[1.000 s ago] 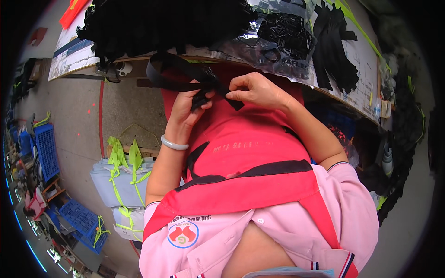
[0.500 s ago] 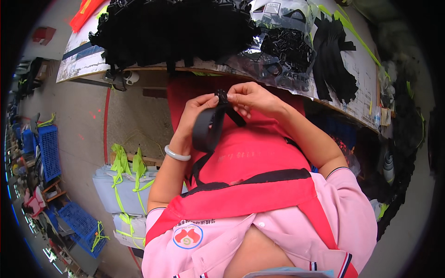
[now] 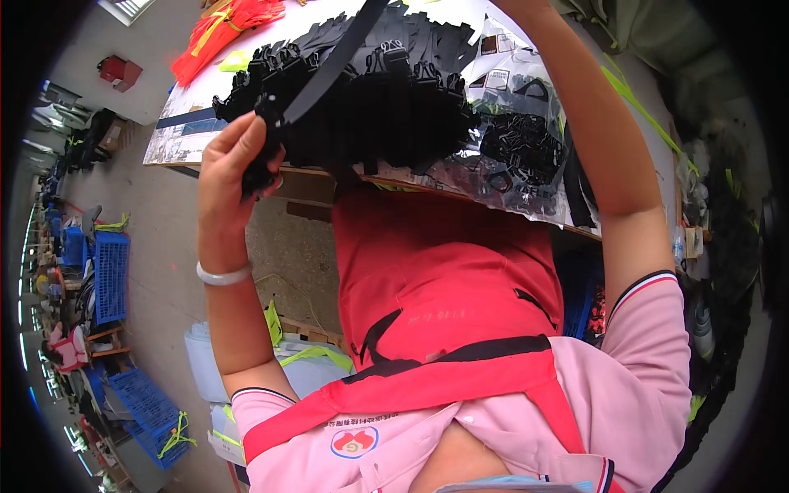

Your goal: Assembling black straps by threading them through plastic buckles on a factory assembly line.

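Note:
My left hand (image 3: 234, 160) is closed around a black plastic buckle (image 3: 269, 108) over the table's left front part. From it a black webbing strap (image 3: 333, 66) runs taut up and to the right, past the top edge. My right arm reaches far over the table, and only the heel of my right hand (image 3: 519, 6) shows at the top edge; its fingers are cut off. Under the strap lies a large pile of black straps with buckles (image 3: 386, 107). Right of the pile, a clear plastic bag (image 3: 526, 164) holds more black buckles.
The pile lies on a white-topped table (image 3: 185, 135). Orange-red straps (image 3: 222, 37) lie at its far left. Blue crates (image 3: 111, 275) stand on the floor at left. Pale bundles (image 3: 205, 353) tied with yellow-green bands sit beside my left elbow. A red apron (image 3: 444, 271) covers my front.
Both hands were together at the apron with the looped strap and buckle. They have moved apart over the table, left hand up and left, right hand to the top edge; the strap is stretched out.

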Demonstrator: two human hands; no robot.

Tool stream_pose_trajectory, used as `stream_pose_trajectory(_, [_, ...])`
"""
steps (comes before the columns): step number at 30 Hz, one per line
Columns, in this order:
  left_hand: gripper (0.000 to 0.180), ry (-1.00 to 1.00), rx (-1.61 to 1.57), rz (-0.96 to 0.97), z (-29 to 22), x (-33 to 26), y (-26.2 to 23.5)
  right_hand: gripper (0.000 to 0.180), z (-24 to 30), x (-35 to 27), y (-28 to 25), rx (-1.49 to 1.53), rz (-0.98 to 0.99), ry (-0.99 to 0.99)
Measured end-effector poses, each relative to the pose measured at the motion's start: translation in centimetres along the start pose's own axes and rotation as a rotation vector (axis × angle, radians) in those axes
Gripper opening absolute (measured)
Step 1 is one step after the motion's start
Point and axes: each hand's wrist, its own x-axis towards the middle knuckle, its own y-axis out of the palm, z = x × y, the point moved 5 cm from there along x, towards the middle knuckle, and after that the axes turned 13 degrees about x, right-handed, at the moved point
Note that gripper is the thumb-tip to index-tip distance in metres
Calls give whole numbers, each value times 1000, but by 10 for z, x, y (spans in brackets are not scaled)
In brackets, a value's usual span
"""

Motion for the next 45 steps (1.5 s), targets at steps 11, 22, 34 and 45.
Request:
stream_pose_trajectory(11, [31, 139, 337, -225, 43, 13, 15, 18, -53, -172, 66, 293, 509, 596])
stream_pose_trajectory(22, [42, -126, -82, -94, 127, -37, 112, 17, -70, -289, 69, 676, 503, 1116])
stream_pose_trajectory(34, [39, -304, -242, 209, 159, -52, 154, 20, -72, -337, 40, 856, 223, 1091])
stream_pose_trajectory(45, [27, -681, -1070, 279, 199, -67, 166, 10, -40, -328, -89, -100, 131, 451])
